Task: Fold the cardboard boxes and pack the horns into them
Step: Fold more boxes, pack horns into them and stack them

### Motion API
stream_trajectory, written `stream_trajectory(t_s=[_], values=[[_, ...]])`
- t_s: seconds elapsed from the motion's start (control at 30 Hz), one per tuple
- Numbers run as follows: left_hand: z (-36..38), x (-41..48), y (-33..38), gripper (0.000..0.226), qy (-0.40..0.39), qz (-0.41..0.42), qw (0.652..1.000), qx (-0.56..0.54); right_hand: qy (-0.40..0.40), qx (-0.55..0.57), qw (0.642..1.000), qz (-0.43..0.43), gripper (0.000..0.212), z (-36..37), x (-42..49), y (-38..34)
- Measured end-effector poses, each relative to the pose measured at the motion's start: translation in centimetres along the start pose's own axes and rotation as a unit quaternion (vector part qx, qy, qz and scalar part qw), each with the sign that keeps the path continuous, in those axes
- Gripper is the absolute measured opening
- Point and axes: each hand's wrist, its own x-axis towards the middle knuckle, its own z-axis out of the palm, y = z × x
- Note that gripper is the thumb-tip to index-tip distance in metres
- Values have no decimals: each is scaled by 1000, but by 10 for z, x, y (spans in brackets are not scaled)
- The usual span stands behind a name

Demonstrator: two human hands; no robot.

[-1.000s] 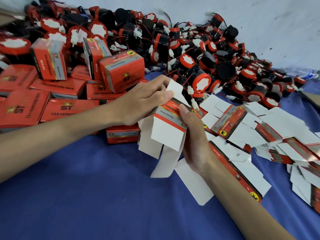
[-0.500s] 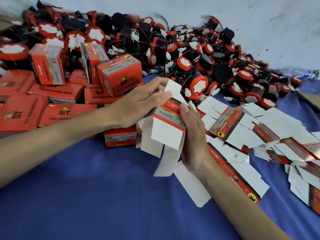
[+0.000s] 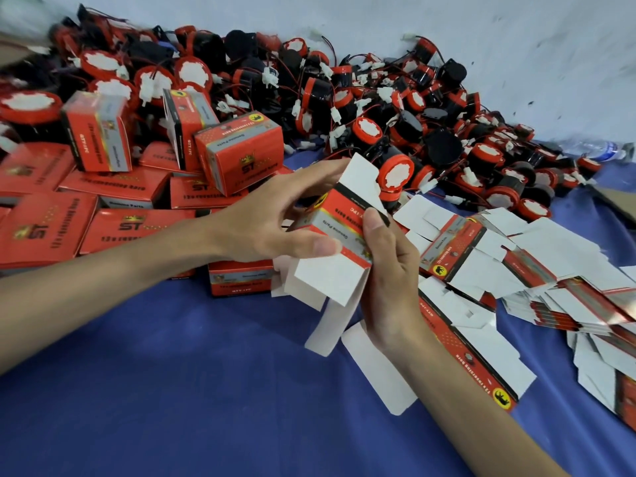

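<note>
Head view, and both hands are working one box at the centre of the frame. Left hand (image 3: 261, 218) comes in from nine o'clock, thumb pressed on the near edge and fingers curled over the top of the half-opened red cardboard box (image 3: 339, 235), its white flaps hanging open toward six o'clock. Right hand (image 3: 389, 280) rises from five o'clock, thumb on the box's printed face, fingers wrapped behind it, a firm grip. So one box in hand, held just above the cloth.

Counting now: at ten o'clock, three folded boxes (image 3: 241, 153) stand upright on a bed of lying ones; roughly eight or nine more lie there, too overlapped for an exact count. One more folded box (image 3: 241, 278) sits just beside the left wrist. Across twelve to two o'clock, the pile of red-and-black horns (image 3: 395, 173) with wires and white plugs runs to dozens, too many to count. At three o'clock, flat unfolded box blanks (image 3: 516, 256) fan out in loose stacks, count unclear.

One clear plastic bottle (image 3: 599, 149) lies at two o'clock. Everything rests on a blue cloth (image 3: 172, 390), with a pale scuffed wall (image 3: 516, 46) behind.
</note>
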Motion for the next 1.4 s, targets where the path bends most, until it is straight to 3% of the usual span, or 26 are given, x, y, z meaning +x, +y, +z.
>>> stream_trajectory(t_s=[0.17,0.3,0.37,0.47,0.73,0.93,1.17,1.4], values=[[-2,3,-5,58,-19,14,1000,15,-17,-35,999,25,43,-5,0,1],[-2,4,-9,93,11,49,998,32,-29,-37,999,22,50,-1,-2,-1],[-4,5,-11,101,33,70,994,72,-36,-24,999,3,43,0,-2,-1],[-6,4,-13,92,46,83,987,128,-54,-7,998,-14,32,0,-3,-1],[-7,2,-10,76,80,82,981,154,-92,0,994,-55,44,-4,-3,1],[-6,2,-7,36,121,103,972,173,-89,-20,995,-40,32,0,-3,-2],[-5,5,-5,24,146,70,969,187,-73,-11,997,26,50,-5,2,4],[-5,7,-3,26,132,54,980,136,-42,33,997,54,49,-5,1,2]])
